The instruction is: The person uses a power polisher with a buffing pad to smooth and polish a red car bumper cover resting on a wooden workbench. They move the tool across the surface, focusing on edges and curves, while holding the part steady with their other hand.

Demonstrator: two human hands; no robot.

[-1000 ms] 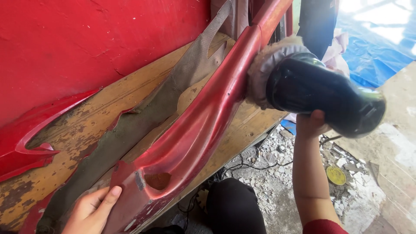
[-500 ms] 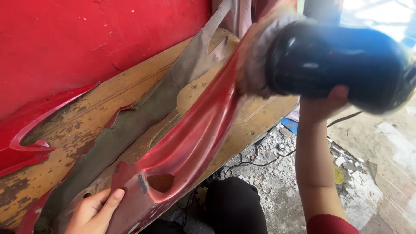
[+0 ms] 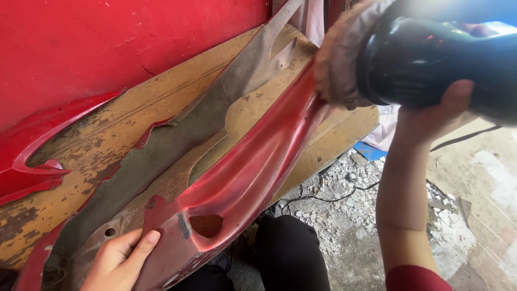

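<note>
A long curved red plastic panel (image 3: 253, 167) lies slanted on a worn wooden board (image 3: 81, 156). My right hand (image 3: 439, 108) grips a black power polisher (image 3: 447, 59) from below; its fluffy wool pad (image 3: 342, 64) presses against the panel's upper end. My left hand (image 3: 121, 261) rests flat on the panel's lower end, next to an oval hole (image 3: 207, 225), fingers spread and thumb on the red edge. A dull grey-brown unpainted panel (image 3: 177, 140) lies beside the red one.
A large red painted surface (image 3: 107, 48) fills the upper left, with another red curved part (image 3: 37, 156) at far left. Below the board lie gravel, debris and a black cable (image 3: 344, 191). My dark trouser leg (image 3: 291, 253) shows at the bottom. Blue sheeting (image 3: 371, 152) lies beyond.
The polisher has come closer to the camera and higher, looming larger at upper right, its pad still on the panel's upper end. My left hand stays on the lower end.
</note>
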